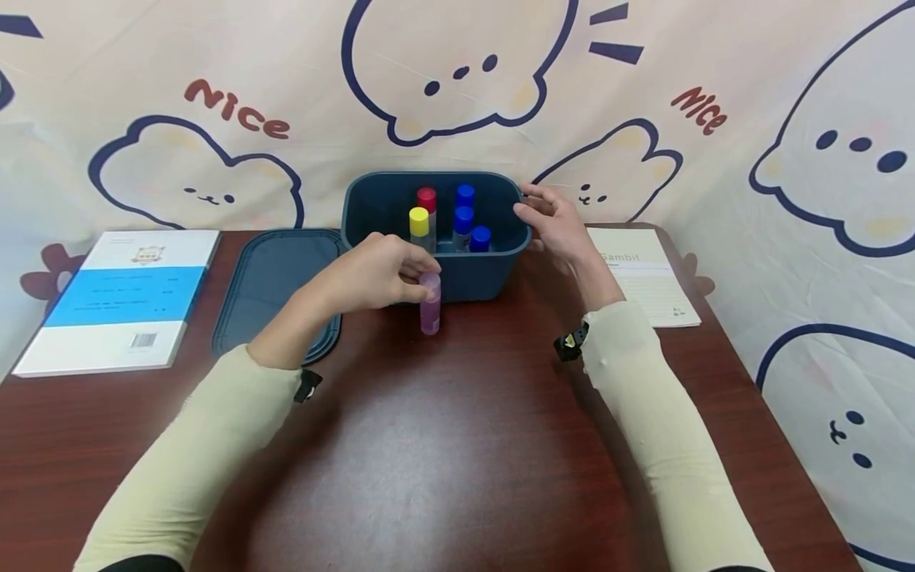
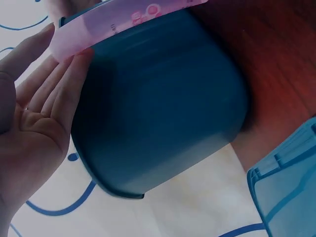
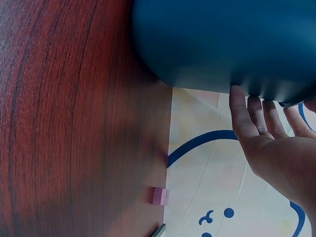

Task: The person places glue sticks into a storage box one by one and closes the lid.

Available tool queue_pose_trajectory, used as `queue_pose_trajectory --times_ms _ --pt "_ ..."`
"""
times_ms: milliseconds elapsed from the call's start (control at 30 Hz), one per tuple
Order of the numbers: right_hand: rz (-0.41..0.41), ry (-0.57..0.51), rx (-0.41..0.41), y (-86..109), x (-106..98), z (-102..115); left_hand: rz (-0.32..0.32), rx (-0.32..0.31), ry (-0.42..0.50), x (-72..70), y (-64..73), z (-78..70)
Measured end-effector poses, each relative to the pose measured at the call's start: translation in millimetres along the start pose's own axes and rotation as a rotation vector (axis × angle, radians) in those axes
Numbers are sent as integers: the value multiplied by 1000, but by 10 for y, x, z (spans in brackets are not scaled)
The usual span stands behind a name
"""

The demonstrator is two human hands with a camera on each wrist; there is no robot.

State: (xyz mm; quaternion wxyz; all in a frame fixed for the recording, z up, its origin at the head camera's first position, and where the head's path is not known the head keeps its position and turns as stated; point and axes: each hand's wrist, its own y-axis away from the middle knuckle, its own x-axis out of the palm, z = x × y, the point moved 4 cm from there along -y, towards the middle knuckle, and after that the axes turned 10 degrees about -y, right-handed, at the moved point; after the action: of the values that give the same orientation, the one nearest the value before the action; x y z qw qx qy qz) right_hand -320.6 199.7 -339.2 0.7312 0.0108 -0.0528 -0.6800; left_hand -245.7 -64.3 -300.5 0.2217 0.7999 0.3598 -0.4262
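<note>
My left hand pinches the top of an upright pink glue stick between thumb and fingers, just in front of the dark blue bin. The left wrist view shows this pink glue stick across the bin's outer wall. At the bin's right end, my right hand holds the rim. Its fingers touch the outside wall in the right wrist view. Inside the bin stand tubes with a yellow cap, a red cap and several blue caps.
Left of the bin lies its dark blue lid, flat on the brown table. A white and blue book is farther left. Behind my right wrist lies a cream notebook. A printed cloth hangs behind the table.
</note>
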Motion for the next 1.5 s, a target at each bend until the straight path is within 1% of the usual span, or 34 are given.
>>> queue_pose_trajectory --times_ms 233,367,467,700,833,933,1033,1133,1333,1500 --pt "4 -5 2 7 10 2 0 -5 32 77 -18 23" --pt "2 -14 9 6 9 -2 10 22 45 108 -16 35" --pt "1 -13 10 6 8 -9 14 45 39 125 -12 35" --pt "0 -11 13 2 6 -31 8 43 20 138 4 28" --pt "-5 -9 15 -2 8 -33 8 47 4 121 11 18" --pt "-8 -10 17 -4 12 -28 21 59 -3 105 14 18" --pt "-9 -13 20 -3 13 -20 41 77 10 91 15 29" --pt "-9 -18 23 0 9 -7 45 93 34 66 14 43" --pt "-3 -17 21 6 10 14 9 111 75 -16 25 44" --pt "-6 -21 27 5 8 4 -18 131 122 -55 35 38"
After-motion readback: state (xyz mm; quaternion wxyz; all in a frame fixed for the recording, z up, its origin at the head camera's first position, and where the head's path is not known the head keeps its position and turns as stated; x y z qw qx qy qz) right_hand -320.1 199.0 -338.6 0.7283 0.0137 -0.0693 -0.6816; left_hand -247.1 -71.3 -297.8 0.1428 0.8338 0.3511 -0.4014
